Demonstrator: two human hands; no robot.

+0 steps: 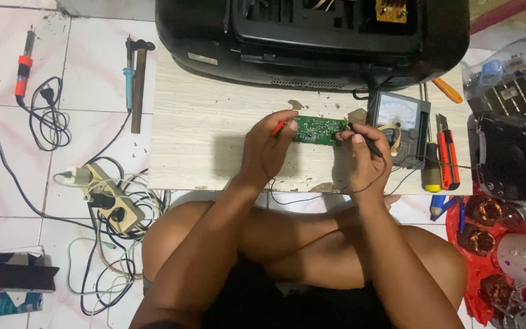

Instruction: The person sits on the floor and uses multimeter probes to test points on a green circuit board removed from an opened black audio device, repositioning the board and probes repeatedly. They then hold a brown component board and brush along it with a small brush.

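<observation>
- Your left hand [266, 146] is closed around a red probe [279, 127], its tip at the left edge of the green circuit board [319, 129].
- Your right hand [365, 157] is closed around a black probe [369, 144], its tip at the board's right edge.
- The board lies flat on the pale wooden bench [202, 131], near its far side, just in front of the opened black appliance [312, 39] and just left of the analog meter [399, 122].
- It looks like a small, narrow green rectangle, component side up; the parts on it are too small to make out.
- Nothing pins the board down, so I judge that uneven pressure from either probe could make it skid or tip.
- A probe tip that slips could bridge two neighbouring contacts; the points look closely packed.
- The probe leads [312, 196] trail off the bench's near edge over your legs; a snag there could jerk a tip off its spot.
- The meter sits behind your right hand, so your wrist may partly hide the dial as you read it.
- A red-and-black utility knife [448, 152] and a yellow-handled screwdriver [431, 173] lie just right of the meter, near your right forearm; a sweep of the arm could knock them off.
- On the floor to your left, a power strip [108, 198] sits in tangled cables, and a soldering iron [24, 64] lies well apart.
</observation>
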